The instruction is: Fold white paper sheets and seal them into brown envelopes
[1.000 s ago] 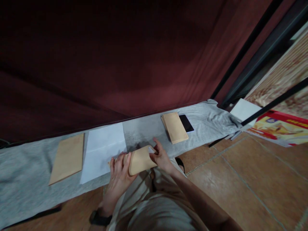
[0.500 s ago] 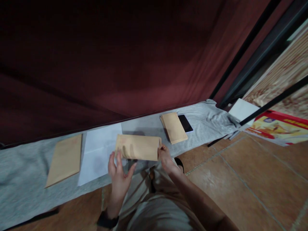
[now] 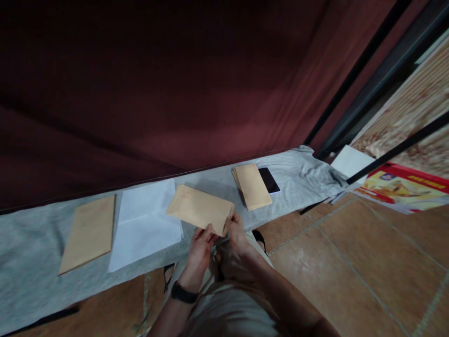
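A brown paper envelope (image 3: 199, 206) is held in front of me above the cloth-covered surface, slanting down to the right. My left hand (image 3: 200, 245) grips its lower edge, thumb on top and the other fingers underneath. At the right end, my right hand (image 3: 236, 228) pinches the envelope by its flap side. Just left of it lie white paper sheets (image 3: 143, 234) with a fold line across them. Further left rests another brown envelope (image 3: 89, 231). To the right sits a small stack of brown envelopes (image 3: 253, 186), partly over a dark tablet (image 3: 269, 180).
A grey cloth (image 3: 294, 168) covers the long narrow surface. Behind it hangs a dark red curtain (image 3: 210, 117). Black metal bars (image 3: 396, 149) and a colourful printed box (image 3: 407, 187) stand at the right. Below is a tiled floor (image 3: 336, 262).
My left hand has moved right from the envelope's left end to its lower edge and closed on it. The envelope has tilted, its right end lower. My right hand keeps its hold.
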### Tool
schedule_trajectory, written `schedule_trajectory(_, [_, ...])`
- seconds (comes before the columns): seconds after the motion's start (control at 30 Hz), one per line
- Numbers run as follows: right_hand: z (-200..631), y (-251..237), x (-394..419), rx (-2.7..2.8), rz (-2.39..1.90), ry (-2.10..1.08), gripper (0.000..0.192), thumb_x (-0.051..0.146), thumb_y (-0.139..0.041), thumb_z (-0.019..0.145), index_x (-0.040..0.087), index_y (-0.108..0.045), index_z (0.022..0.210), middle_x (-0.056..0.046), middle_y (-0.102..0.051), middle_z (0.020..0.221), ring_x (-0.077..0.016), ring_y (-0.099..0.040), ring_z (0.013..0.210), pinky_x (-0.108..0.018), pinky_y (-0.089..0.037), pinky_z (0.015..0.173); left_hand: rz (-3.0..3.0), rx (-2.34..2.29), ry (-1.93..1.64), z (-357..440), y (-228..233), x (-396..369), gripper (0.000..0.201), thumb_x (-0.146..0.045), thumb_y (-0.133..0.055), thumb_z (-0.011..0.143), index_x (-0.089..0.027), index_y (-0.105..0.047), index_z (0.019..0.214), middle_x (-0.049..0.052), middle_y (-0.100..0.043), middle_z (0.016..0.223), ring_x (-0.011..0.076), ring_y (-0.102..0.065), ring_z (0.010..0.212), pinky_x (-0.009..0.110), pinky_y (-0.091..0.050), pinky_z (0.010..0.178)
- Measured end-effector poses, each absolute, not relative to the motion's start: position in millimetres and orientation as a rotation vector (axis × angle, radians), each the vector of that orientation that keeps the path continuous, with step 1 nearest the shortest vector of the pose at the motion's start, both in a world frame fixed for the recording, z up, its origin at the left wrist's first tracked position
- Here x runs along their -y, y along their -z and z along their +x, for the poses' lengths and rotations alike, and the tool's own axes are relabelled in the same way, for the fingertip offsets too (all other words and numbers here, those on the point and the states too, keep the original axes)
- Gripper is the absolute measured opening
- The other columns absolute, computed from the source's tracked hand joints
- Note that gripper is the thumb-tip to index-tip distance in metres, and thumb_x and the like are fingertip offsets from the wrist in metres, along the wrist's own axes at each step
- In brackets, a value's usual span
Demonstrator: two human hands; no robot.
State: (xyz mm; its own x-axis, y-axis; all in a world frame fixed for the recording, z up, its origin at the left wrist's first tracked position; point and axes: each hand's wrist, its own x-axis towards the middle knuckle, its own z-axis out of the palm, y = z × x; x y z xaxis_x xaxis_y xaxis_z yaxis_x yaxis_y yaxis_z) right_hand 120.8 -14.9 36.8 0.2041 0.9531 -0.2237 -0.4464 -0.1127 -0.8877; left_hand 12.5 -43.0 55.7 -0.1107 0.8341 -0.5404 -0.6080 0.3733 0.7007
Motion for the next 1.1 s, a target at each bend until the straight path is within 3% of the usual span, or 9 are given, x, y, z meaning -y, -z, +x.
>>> schedule_trajectory(0.13, [132.0, -39.3, 13.9, 0.579, -1.132, -1.322, 0.029, 0.042, -0.074, 0.067, 0.02, -0.072, 0.085, -0.002, -0.074, 0.082, -0.0171, -0.064, 0.072, -0.027, -0.052, 0.067, 0.274, -1.161, -1.219, 6.2, -56.7, 36.9, 0.03, -0.009, -0.077, 0.073, -0.019, -0.07, 0.1, 0.002, -0.078, 0.096, 0.0155, -0.074, 0.082, 0.027, -0.06, 0.074])
schedule_trajectory(0.27, [142.2, -46.3, 13.5, 0.669, -1.134, -1.364, 0.029, 0.046, -0.074, 0.068, 0.019, -0.071, 0.079, -0.001, -0.071, 0.076, -0.0148, -0.06, 0.066, -0.024, -0.049, 0.06, 0.333, -1.201, -1.176, -3.0, -56.7, 30.6, 0.029, -0.011, -0.08, 0.067, -0.017, -0.069, 0.093, 0.003, -0.078, 0.092, 0.0161, -0.073, 0.078, 0.026, -0.058, 0.069])
schedule_trajectory(0.57, [153.4, -44.5, 15.0, 0.616, -1.143, -1.483, 0.034, 0.048, -0.081, 0.063, 0.02, -0.066, 0.075, 0.0, -0.068, 0.07, -0.0153, -0.063, 0.062, -0.027, -0.056, 0.058, 0.434, -1.264, -1.224, -2.9, -52.7, 11.6, 0.027, -0.028, -0.079, 0.063, -0.02, -0.063, 0.084, 0.0, -0.076, 0.088, 0.0156, -0.072, 0.077, 0.026, -0.054, 0.067])
schedule_trajectory(0.9, [151.4, -31.2, 11.8, 0.551, -1.211, -1.553, 0.042, 0.049, -0.082, 0.057, 0.019, -0.066, 0.083, -0.001, -0.071, 0.076, -0.0173, -0.068, 0.064, -0.029, -0.059, 0.058, 0.389, -1.304, -1.156, -8.4, -60.0, -6.1, 0.027, -0.018, -0.074, 0.061, -0.019, -0.063, 0.086, 0.001, -0.075, 0.08, 0.0165, -0.071, 0.071, 0.028, -0.055, 0.067])
schedule_trajectory(1.1, [150.6, -24.8, 9.6, 0.603, -1.228, -1.558, 0.031, 0.041, -0.082, 0.057, 0.02, -0.066, 0.073, 0.002, -0.067, 0.068, -0.0161, -0.064, 0.063, -0.029, -0.059, 0.058, 0.428, -1.331, -1.169, -7.5, -53.8, -4.4, 0.027, -0.019, -0.073, 0.06, -0.019, -0.063, 0.086, 0.001, -0.075, 0.08, 0.0165, -0.071, 0.069, 0.027, -0.055, 0.064])
